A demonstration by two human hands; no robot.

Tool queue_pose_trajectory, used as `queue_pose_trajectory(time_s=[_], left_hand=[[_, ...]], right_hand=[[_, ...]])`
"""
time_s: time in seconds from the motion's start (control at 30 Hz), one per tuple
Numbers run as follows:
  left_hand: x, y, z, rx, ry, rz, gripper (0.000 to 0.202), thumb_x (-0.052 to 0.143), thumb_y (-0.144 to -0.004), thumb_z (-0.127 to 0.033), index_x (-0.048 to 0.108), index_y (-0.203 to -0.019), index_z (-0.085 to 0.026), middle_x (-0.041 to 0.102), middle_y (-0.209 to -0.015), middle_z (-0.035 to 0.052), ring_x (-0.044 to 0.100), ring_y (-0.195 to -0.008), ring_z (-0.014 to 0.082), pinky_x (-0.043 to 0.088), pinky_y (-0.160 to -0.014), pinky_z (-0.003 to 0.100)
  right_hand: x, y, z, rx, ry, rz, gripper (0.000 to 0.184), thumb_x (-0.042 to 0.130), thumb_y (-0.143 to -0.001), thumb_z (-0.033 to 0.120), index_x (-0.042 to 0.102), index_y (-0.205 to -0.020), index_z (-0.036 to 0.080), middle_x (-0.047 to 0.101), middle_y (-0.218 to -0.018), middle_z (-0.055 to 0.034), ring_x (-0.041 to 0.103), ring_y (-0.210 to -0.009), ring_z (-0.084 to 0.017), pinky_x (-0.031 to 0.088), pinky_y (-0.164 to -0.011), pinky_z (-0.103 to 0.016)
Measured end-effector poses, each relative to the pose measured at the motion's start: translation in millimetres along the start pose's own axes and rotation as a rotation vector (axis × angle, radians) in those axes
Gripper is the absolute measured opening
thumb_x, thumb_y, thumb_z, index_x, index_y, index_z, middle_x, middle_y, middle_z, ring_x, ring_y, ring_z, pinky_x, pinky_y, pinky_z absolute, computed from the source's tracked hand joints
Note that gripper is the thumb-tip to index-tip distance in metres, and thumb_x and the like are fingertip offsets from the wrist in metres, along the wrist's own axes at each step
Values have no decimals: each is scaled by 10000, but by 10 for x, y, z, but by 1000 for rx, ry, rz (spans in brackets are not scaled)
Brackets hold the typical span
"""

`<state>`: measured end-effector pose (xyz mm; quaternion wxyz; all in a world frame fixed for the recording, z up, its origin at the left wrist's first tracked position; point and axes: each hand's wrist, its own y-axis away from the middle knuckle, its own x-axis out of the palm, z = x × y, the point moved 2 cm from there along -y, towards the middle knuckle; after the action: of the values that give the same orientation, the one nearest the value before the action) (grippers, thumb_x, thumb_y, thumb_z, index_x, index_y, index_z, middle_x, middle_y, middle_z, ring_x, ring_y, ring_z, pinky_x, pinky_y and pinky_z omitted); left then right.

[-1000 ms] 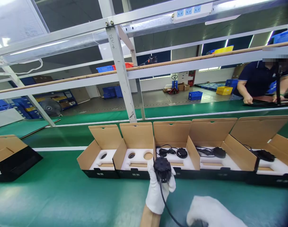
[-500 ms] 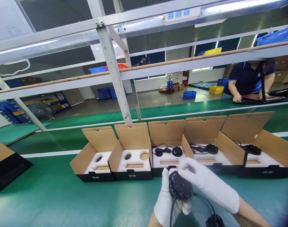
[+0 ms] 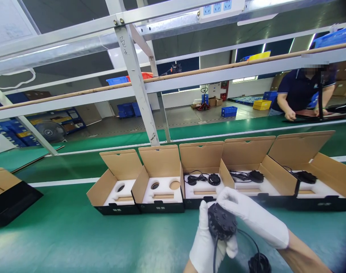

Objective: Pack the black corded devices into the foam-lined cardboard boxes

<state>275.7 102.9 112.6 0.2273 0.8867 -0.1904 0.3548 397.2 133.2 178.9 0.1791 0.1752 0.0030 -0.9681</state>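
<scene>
In my left hand, gloved in white, sits a round black device with a knobbed rim, small bumps on its face and a cable. The fingers wrap it from below and the left side. My right hand, also gloved, has its fingers pinched at the device's upper edge; its fingertips are partly hidden. A coiled black cable hangs at the lower right, joined to the device. Just beyond my hands stands an open box with a similar device and a cable in its white foam.
Two open boxes on the left hold foam with cutouts. More open boxes on the right hold black devices. Another box lies far left on the green table. A metal frame rises behind; a person works across.
The view has shifted slightly, and my hands with the round black device appear a little farther right. Both hands keep their hold, with the right fingers still at the upper edge.
</scene>
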Motion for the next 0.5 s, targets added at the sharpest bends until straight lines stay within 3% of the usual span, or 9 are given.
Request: queue_pose_trajectory(time_s=[0.13, 0.2, 0.33, 0.5], left_hand=[[-14, 13, 5, -15, 108, 9, 942, 601, -506, -1010, 650, -740, -99, 570, -603, 30, 432, -413, 66, 287, -421, 202], [-61, 10, 10, 18, 243, 56, 890, 637, -608, -942, 685, -872, -94, 630, -726, 52, 454, -441, 58, 300, -443, 194], [-147, 0, 2, 181, 394, 250, 654, 553, -839, -803, 671, -1050, -195, 661, -821, 48, 483, -462, 76, 326, -478, 202], [-135, 21, -1, 267, 340, 357, 560, 459, -913, -760, 633, -1053, -247, 633, -825, 26, 520, -508, 92, 375, -519, 207]], right_hand=[[-15, 26, 7, -7, -17, -28, 426, 492, -931, 643, 583, -898, 228, 617, -949, -32, 574, -947, -232, 463, -866, -358], [-31, 69, 9, -18, -24, -82, 428, 486, -930, 638, 616, -944, 231, 641, -971, -35, 592, -941, -228, 484, -852, -342], [-63, 195, -8, -33, 17, -200, 429, 549, -890, 652, 670, -943, 243, 671, -935, -23, 614, -838, -205, 519, -799, -310], [-55, 328, -36, -78, 30, -248, 407, 590, -884, 648, 714, -912, 261, 722, -1029, -40, 664, -1013, -239, 535, -937, -309]])
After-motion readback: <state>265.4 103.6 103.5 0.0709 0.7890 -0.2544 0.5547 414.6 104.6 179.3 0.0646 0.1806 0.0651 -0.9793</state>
